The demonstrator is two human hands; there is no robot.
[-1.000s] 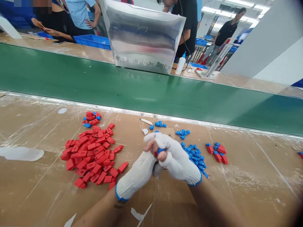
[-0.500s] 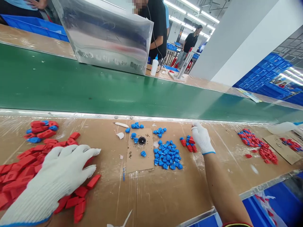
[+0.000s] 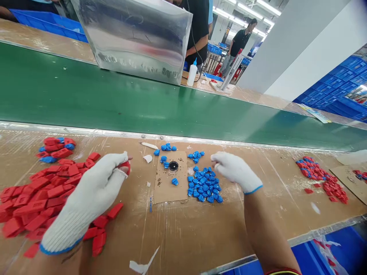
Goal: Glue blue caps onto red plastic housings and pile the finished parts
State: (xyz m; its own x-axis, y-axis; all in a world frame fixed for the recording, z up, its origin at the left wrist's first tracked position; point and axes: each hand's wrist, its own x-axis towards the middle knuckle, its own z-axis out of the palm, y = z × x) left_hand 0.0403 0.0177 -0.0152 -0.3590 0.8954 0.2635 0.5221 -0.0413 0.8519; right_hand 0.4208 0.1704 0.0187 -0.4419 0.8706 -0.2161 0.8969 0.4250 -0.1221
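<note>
My left hand [image 3: 99, 187], in a white knit glove, pinches a red plastic piece [image 3: 125, 166] between thumb and fingertips. It is above the right side of a heap of red plastic pieces [image 3: 37, 202]. My right hand [image 3: 236, 171], gloved too, hovers just right of a pile of small blue pieces [image 3: 204, 184]. Its fingers are curled together, and whatever they hold is hidden. Between the hands lies a cardboard sheet [image 3: 172, 194] with a small round black dish [image 3: 173, 165] and a few blue pieces [image 3: 174, 181] on it.
Beyond the table edge runs a green conveyor belt [image 3: 137, 103]. Joined red-and-blue pieces [image 3: 56, 149] sit at the far left; more lie in a pile [image 3: 312, 170] on the right. A white pointed tool [image 3: 149, 145] lies behind the cardboard. People stand across the belt.
My left hand has risen from the red heap with a red piece in its fingertips. My right hand has moved left towards the blue pile, and the red-and-blue pieces beside it are now hidden.
</note>
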